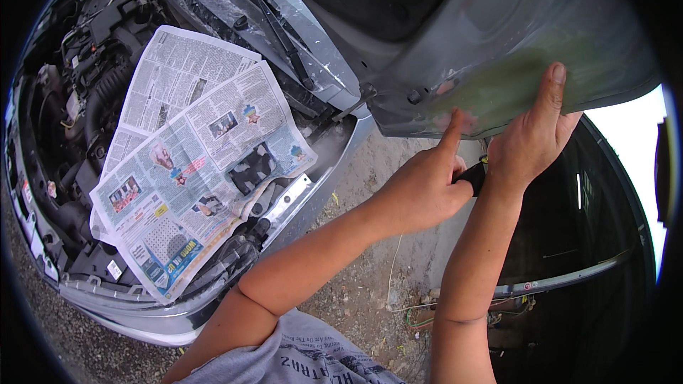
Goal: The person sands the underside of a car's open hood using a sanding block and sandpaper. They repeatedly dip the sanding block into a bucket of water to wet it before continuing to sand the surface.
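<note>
A grey car body panel (pixel 512 64) hangs raised at the upper right, with a blurry greenish patch and small pinkish spots near its lower edge. My left hand (pixel 430 185) points its index finger at a pinkish spot, the tip at or very close to the surface. Its other fingers curl round a small black object (pixel 472 176), mostly hidden, whose kind I cannot make out. My right hand (pixel 530 139) is at the panel's lower edge, thumb up against the greenish face. Its other fingers are largely hidden behind the thumb and palm.
Newspaper sheets (pixel 206 149) lie over the open engine bay (pixel 92 92) on the left. Dusty wipers (pixel 277 28) and a silver fender (pixel 320 178) border it. A thin cable (pixel 395 270) runs over the rough ground. A dark, glossy curved surface (pixel 597 227) stands at the right.
</note>
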`<state>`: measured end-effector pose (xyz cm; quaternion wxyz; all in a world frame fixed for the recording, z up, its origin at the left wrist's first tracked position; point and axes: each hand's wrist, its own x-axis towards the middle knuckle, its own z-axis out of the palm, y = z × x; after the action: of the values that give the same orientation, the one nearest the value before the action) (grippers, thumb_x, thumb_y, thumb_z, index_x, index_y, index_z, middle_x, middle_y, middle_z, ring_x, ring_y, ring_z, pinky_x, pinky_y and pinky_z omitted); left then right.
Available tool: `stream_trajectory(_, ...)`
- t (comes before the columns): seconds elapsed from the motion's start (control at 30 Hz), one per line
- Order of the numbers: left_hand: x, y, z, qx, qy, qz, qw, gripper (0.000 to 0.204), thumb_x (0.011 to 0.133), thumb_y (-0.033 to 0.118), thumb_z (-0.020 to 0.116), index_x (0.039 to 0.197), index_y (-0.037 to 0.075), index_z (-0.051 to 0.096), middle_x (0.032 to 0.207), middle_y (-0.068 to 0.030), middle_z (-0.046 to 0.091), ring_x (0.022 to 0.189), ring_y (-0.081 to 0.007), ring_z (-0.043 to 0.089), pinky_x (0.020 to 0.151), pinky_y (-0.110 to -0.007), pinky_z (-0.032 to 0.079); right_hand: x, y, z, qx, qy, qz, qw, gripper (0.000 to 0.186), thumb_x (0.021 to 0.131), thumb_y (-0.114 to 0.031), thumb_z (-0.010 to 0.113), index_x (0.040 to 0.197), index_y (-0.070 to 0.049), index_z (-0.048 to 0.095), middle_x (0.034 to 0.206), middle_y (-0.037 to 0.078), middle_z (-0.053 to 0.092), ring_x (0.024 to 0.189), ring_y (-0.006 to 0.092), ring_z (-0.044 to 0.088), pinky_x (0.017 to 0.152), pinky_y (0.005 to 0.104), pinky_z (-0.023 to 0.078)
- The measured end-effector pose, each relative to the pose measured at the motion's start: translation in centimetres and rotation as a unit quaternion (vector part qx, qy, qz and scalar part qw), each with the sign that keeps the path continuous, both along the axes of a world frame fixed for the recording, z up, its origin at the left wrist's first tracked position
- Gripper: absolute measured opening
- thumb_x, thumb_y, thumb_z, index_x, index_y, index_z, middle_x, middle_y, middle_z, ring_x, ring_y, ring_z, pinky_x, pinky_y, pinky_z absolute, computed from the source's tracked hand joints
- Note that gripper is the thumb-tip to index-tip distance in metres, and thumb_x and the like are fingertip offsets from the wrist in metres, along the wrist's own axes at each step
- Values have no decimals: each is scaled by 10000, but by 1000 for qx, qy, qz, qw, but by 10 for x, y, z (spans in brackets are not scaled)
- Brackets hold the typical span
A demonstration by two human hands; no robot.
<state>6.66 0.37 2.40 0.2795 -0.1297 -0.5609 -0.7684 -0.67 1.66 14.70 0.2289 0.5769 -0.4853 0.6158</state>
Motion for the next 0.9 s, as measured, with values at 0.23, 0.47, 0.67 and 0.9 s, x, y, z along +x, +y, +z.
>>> stream_trajectory(0.23,4,-8,-7,-27,-1,31,999,964,849,36,589,1597,52,-20,852,-169,684,689,-216,609,712,-309,481,0,2,1,8,-12,2,1000,296,1025,-182,601,1257,-4,559,1149,61,643,1028,136,611,907,291,480)
stream_trajectory(0.47,-16,7,-22,-79,-5,162,984,971,833,55,590,1617,150,24,824,-161,687,620,-253,586,671,-327,480,2,-2,0,5,-11,20,1000,298,1022,-184,606,1259,-11,557,1142,55,647,1022,134,616,896,284,484)
stream_trajectory(0.67,-5,-3,-21,-60,-4,111,992,941,836,57,591,1617,158,75,804,-150,690,602,-238,583,654,-324,480,-2,2,1,26,2,19,999,306,1019,-197,612,1261,-16,558,1133,46,642,1015,126,610,889,277,479)
stream_trajectory(0.9,11,3,-27,-15,-38,2,999,777,870,40,591,1573,112,268,931,-110,693,665,-132,572,655,-296,475,7,3,0,38,-7,13,999,322,1021,-194,606,1280,-13,545,1145,43,634,1035,132,595,922,291,458)
